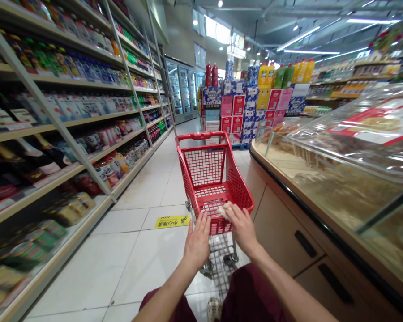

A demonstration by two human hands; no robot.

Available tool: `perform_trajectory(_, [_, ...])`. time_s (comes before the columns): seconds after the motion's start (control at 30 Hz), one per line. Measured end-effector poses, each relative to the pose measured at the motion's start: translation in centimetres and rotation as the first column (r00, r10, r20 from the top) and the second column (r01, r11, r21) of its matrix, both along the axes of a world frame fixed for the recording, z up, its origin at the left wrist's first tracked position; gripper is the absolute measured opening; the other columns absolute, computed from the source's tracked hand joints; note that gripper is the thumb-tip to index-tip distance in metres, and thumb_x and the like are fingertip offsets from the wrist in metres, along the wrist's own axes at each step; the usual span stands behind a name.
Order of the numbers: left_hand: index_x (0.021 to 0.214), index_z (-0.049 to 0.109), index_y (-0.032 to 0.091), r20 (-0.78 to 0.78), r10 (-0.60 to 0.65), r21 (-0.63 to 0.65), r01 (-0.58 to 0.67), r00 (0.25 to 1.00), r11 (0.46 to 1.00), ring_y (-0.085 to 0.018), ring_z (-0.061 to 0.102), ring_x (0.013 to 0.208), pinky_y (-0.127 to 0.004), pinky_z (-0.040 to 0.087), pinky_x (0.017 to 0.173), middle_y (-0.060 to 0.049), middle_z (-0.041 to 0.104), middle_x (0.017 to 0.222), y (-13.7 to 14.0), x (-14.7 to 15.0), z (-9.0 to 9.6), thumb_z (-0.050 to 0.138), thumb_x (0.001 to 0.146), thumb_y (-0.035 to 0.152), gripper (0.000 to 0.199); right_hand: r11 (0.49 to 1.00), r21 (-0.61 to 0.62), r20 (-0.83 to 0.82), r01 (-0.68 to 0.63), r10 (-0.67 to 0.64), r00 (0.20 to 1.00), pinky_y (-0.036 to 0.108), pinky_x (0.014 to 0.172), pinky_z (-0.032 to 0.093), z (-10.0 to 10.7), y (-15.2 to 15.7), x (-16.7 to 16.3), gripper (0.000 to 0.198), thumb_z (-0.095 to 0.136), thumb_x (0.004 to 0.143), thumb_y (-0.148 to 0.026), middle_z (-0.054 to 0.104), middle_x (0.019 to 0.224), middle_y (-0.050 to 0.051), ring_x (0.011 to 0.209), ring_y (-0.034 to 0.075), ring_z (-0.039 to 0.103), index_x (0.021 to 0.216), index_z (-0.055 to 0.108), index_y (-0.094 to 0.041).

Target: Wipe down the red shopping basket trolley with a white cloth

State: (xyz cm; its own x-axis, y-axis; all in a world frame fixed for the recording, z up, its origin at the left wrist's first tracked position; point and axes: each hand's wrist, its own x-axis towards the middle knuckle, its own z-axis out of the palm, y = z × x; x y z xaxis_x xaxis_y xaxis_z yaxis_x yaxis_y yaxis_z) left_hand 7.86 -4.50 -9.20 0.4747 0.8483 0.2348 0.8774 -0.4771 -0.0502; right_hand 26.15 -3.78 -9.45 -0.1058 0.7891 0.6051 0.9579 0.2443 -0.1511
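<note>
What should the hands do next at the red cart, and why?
Maybe the right hand should slide the crumpled whitish cloth a little along the near edge of the red cart. Its fingers are on the cloth there, and the left hand is flat at the same edge, perhaps able to steady the cart.

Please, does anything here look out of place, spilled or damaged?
Mostly no: the cart stands upright, and I see no clear spill or damage. Only a brownish mark on the pale floor, beside the left shelves, looks odd; dirt or wear, I cannot tell.
</note>
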Motion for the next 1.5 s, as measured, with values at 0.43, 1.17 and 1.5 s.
perform_trajectory(0.43, [0.134, 0.018, 0.013, -0.003, -0.001, 0.025, 0.001, 1.000, 1.000, -0.020, 0.010, 0.131, -0.046, 0.015, 0.105, -0.007, 0.019, 0.142, -0.1, 0.1, 0.0, 0.036, 0.067, 0.008, 0.069, 0.997, -0.005, -0.024, 0.071, -0.071, 0.997, 0.041, 0.096, 0.026, -0.1, 0.1, 0.7, 0.044, 0.036, 0.074, -0.002, 0.049, 0.125, 0.008, 0.114, 0.020, 0.043, 0.110, 0.055, -0.019])
perform_trajectory(1.17, [0.133, 0.019, 0.013, -0.027, 0.004, 0.021, -0.003, 1.000, 1.000, -0.020, 0.013, 0.131, -0.046, 0.015, 0.105, -0.007, 0.020, 0.142, -0.3, 0.5, 0.2, 0.035, 0.067, 0.007, 0.069, 1.000, -0.005, 0.015, -0.030, 0.030, 0.999, 0.037, 0.096, 0.028, 0.0, 0.1, -0.6, 0.048, 0.036, 0.073, 0.000, 0.049, 0.125, 0.007, 0.117, 0.017, 0.041, 0.112, 0.055, -0.021])
perform_trajectory(1.5, [0.133, 0.021, 0.012, 0.009, -0.001, 0.006, 0.001, 1.000, 1.000, -0.021, 0.013, 0.131, -0.047, 0.016, 0.104, -0.008, 0.018, 0.142, -0.1, 0.4, 0.0, 0.036, 0.068, 0.008, 0.066, 0.984, 0.001, -0.034, 0.177, -0.177, 0.984, 0.040, 0.093, 0.031, 0.3, 0.3, 2.1, 0.044, 0.036, 0.075, -0.002, 0.050, 0.123, 0.010, 0.113, 0.020, 0.045, 0.110, 0.056, -0.019])
